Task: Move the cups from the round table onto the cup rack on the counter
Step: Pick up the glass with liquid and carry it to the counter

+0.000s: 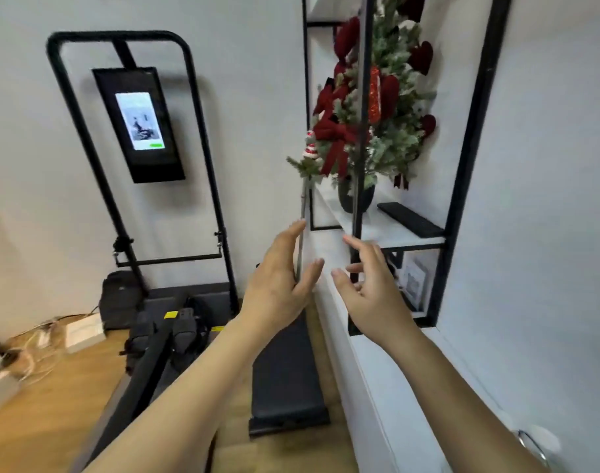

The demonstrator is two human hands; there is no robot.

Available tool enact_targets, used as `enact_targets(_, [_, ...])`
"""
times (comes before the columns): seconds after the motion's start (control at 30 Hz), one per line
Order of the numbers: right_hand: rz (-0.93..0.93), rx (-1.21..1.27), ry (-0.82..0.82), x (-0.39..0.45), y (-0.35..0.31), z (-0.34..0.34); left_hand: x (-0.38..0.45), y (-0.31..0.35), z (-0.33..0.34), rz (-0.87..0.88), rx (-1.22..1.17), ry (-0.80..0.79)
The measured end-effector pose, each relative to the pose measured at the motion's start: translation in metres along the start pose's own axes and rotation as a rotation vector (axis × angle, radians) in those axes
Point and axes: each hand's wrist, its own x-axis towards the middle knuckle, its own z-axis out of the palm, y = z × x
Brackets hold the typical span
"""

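Observation:
No cup, round table or cup rack shows in the head view. My left hand is stretched forward with straight fingers and holds nothing. My right hand is beside it, fingers spread and relaxed, also holding nothing. Both hands hover in front of the corner of a white wall, just below a black-framed shelf unit.
A small decorated Christmas tree in a dark pot and a black remote sit on the white shelf. A black exercise machine with a lit screen stands at left. A dark mat, a backpack and cables lie on the wooden floor.

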Motion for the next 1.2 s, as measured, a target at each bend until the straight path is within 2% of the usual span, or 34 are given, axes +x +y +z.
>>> enact_targets(0.17, [-0.131,0.152,-0.181,-0.031,-0.102,0.121,-0.1,-0.029,-0.159,-0.158,0.156,0.183])
enact_targets(0.3, [-0.226,0.291,-0.35,-0.096,-0.197,0.219,-0.21,-0.034,-0.288,-0.281,0.297,0.288])
enact_targets(0.6, [-0.384,0.596,-0.657,-0.263,-0.408,0.395,-0.465,0.014,-0.505,-0.572,0.683,0.471])
enact_targets(0.8, [-0.571,0.696,-0.871,-0.367,-0.531,0.469,-0.588,0.066,-0.6,-0.727,0.933,0.692])
enact_targets(1.0, [-0.678,0.674,-0.995,-0.439,-0.617,0.528,-0.667,0.078,-0.673,-0.947,1.012,0.727])
enact_targets(1.2, [-0.724,0.564,-1.092,-0.493,-0.667,0.635,-0.734,0.03,-0.754,-1.074,0.962,0.718])
